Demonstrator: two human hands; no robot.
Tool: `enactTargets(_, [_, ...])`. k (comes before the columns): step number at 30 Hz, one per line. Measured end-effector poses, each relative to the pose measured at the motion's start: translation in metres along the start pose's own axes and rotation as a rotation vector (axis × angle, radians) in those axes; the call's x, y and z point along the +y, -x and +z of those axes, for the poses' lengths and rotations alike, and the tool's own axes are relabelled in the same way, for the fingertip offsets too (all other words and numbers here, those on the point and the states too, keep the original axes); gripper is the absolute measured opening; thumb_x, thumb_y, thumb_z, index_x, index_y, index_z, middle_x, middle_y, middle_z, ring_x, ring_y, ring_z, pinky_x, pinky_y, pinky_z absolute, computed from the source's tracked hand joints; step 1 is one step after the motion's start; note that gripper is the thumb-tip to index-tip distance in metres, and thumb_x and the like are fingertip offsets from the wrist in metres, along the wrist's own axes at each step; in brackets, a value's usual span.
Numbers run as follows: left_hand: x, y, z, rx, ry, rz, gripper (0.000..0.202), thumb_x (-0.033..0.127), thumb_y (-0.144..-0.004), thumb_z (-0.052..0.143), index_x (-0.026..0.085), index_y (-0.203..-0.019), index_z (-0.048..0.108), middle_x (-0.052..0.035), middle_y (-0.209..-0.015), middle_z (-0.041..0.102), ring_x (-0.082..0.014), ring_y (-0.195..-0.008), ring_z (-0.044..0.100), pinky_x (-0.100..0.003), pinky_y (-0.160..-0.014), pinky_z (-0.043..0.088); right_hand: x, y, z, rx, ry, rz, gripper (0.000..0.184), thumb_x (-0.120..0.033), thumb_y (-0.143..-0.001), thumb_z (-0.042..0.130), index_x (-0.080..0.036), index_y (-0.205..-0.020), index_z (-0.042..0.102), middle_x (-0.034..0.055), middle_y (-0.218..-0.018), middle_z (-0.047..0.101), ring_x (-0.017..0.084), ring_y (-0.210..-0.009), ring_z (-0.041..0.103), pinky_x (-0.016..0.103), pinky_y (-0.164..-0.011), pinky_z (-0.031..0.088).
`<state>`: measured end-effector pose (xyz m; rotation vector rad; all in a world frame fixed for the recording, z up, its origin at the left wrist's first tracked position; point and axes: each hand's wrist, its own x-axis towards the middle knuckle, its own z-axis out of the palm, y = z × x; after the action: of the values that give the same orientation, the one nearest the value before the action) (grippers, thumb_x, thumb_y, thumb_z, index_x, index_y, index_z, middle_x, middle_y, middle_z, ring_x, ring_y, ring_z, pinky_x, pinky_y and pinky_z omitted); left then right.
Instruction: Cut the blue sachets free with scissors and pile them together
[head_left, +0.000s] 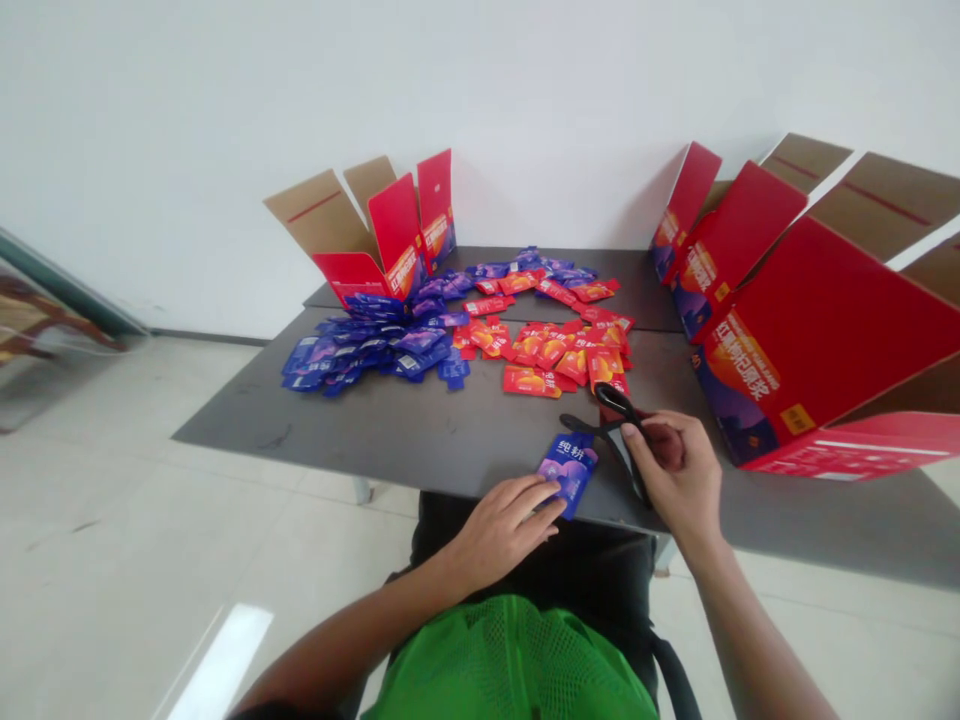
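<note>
A person's left hand (pixel 499 532) lies on a blue sachet (pixel 568 472) near the edge of a dark gray tabletop (pixel 337 430), its fingers (pixel 534 497) stretched flat across the packet and not closing on it. The right hand (pixel 675 472) grips black scissors (pixel 616 432) just beside the sachet, its fingers (pixel 643 436) curled around them. Farther along the tabletop, a loose heap of blue sachets (pixel 367 350) lies next to a heap of red sachets (pixel 555 350), the two meeting near the middle. An open red cardboard carton (pixel 367 235) stands at the back left, and more open cartons (pixel 817 330) line the right side, flaps raised. The person wears a green mesh vest (pixel 510 665).
</note>
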<state>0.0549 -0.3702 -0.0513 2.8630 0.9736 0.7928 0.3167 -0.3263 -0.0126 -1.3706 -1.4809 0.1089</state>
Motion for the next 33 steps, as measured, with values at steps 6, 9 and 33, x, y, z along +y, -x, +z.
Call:
enactTargets(6, [-0.002,0.009,0.008,-0.038,0.013,-0.016,0.031,0.024,-0.106,0.053,0.019,-0.135,0.064,-0.0055,-0.127,0.072,-0.0190,-0.121,0.063,-0.036,-0.105,0.053,-0.036,0.012,0.031,-0.568,-0.001,-0.430,0.014,-0.028,-0.100,0.063,-0.026,-0.113,0.061,0.0071,-0.116,0.068,0.022,-0.106,0.066,0.037,-0.090,0.056])
enactTargets(9, [-0.001,0.011,0.009,-0.007,0.001,-0.006,0.033,0.023,-0.108,0.050,0.018,-0.138,0.062,-0.0061,-0.134,0.070,-0.0199,-0.130,0.059,-0.036,-0.107,0.050,-0.016,-0.002,0.044,-0.586,0.107,-0.453,0.013,-0.031,-0.102,0.061,-0.025,-0.113,0.062,0.0071,-0.115,0.068,0.022,-0.102,0.066,0.036,-0.088,0.056])
enactTargets(33, [-0.002,0.013,0.008,0.054,0.087,-0.034,0.029,0.021,-0.106,0.054,0.018,-0.133,0.066,-0.0047,-0.128,0.073,-0.0205,-0.127,0.062,-0.036,-0.103,0.050,-0.027,-0.017,0.033,-0.434,0.121,-0.403,0.015,-0.032,-0.101,0.063,-0.025,-0.114,0.062,0.0088,-0.118,0.067,0.023,-0.111,0.065,0.039,-0.095,0.055])
